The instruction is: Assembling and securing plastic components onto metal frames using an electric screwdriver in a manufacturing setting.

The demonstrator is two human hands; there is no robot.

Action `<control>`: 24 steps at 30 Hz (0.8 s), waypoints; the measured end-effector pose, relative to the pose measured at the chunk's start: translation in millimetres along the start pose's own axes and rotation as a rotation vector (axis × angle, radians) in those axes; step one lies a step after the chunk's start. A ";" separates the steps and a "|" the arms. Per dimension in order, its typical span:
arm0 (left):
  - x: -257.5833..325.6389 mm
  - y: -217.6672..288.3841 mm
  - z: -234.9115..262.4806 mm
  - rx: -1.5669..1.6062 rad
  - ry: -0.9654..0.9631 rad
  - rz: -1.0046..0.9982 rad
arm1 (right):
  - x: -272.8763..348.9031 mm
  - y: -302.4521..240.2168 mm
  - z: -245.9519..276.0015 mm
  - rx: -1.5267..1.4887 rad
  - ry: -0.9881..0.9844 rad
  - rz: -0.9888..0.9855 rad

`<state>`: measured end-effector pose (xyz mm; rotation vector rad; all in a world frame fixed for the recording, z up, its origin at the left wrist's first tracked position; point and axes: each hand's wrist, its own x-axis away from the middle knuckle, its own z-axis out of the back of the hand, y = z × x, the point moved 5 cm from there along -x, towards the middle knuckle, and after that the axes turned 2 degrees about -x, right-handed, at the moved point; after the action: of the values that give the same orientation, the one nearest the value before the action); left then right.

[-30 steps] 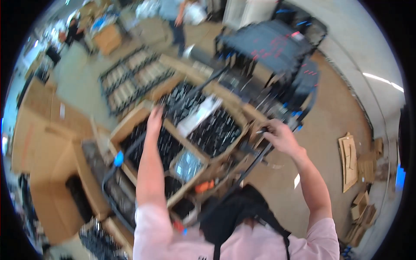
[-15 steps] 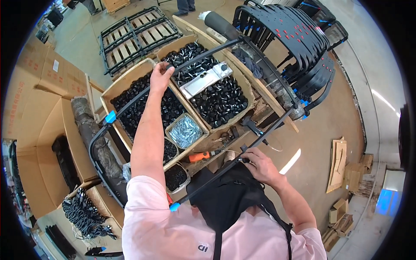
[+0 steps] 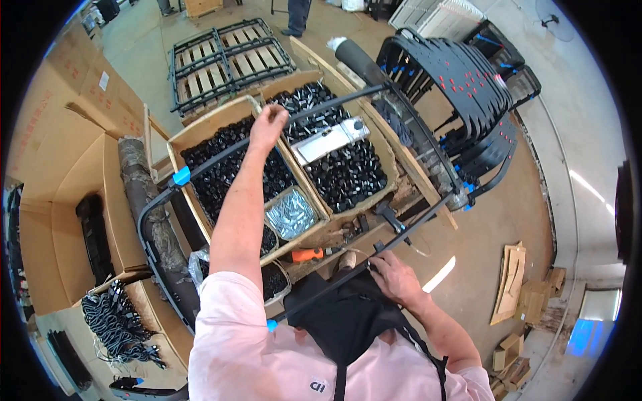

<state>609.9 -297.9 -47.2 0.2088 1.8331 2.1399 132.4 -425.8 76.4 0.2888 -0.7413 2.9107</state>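
A black metal tube frame (image 3: 224,155) with rounded corners and blue tape bits lies in front of me, over several boxes. My left hand (image 3: 269,127) is at the frame's far bar, fingers bunched together; what lies between the fingertips is hidden. My right hand (image 3: 396,277) is at the near bar, thumb and fingers pinched on a small black part (image 3: 370,266) beside it. Under the frame are black-headed bolts (image 3: 351,167) in a cardboard box. A silver metal box (image 3: 331,142) lies on them. Silver screws (image 3: 292,214) fill a smaller box.
An orange-handled tool (image 3: 307,254) and a black power tool (image 3: 389,215) lie past the near bar. Stacked black frames (image 3: 448,73) stand at far right. An open carton (image 3: 53,234) and bundled black cables (image 3: 120,324) are at left. A person's legs (image 3: 298,17) show at the back.
The view has shifted slightly. My left hand has moved a little right along the far bar, and the black knob seen at its fingertips is now hidden. My right hand stays at the near bar.
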 end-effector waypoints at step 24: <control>10.3 -1.5 26.8 -0.118 0.068 -0.056 | -22.2 -8.4 -2.6 0.349 -0.279 -0.274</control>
<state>608.8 -269.3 -45.0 0.0571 1.7206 2.2330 155.0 -418.8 73.3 0.7772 -0.1919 2.7461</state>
